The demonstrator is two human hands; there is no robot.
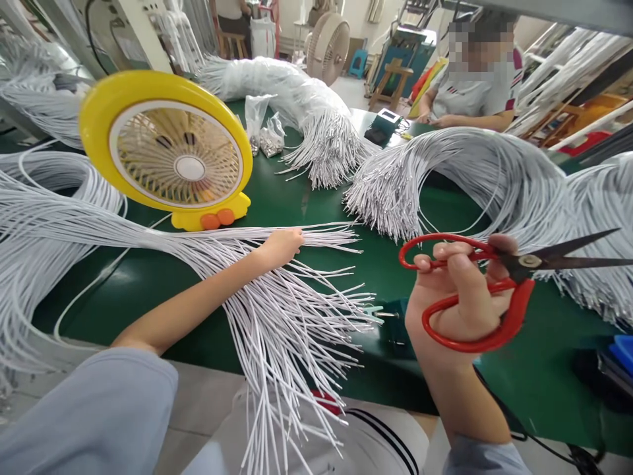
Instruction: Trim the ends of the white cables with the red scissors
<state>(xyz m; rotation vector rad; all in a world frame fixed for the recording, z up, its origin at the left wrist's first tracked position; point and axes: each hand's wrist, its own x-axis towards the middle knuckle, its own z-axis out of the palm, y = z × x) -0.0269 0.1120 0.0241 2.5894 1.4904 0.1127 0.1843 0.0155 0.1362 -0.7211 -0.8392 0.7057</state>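
Observation:
My left hand (pixel 283 248) is closed around a few strands at the upper side of a big bundle of white cables (pixel 277 316). The loose ends fan out to the right, and some hang over the table's front edge. In my right hand (pixel 459 297) is a pair of scissors (pixel 517 264) with red handles. My fingers are through the loops, and the dark blades point right, slightly apart and away from the cables in my left hand.
A yellow desk fan (pixel 165 145) stands just behind my left arm on the green table (pixel 316 204). More cable bundles (pixel 475 152) lie at the right and back. Small plastic bags (pixel 271 135) sit behind the fan. Across the table a person (pixel 475 92) sits.

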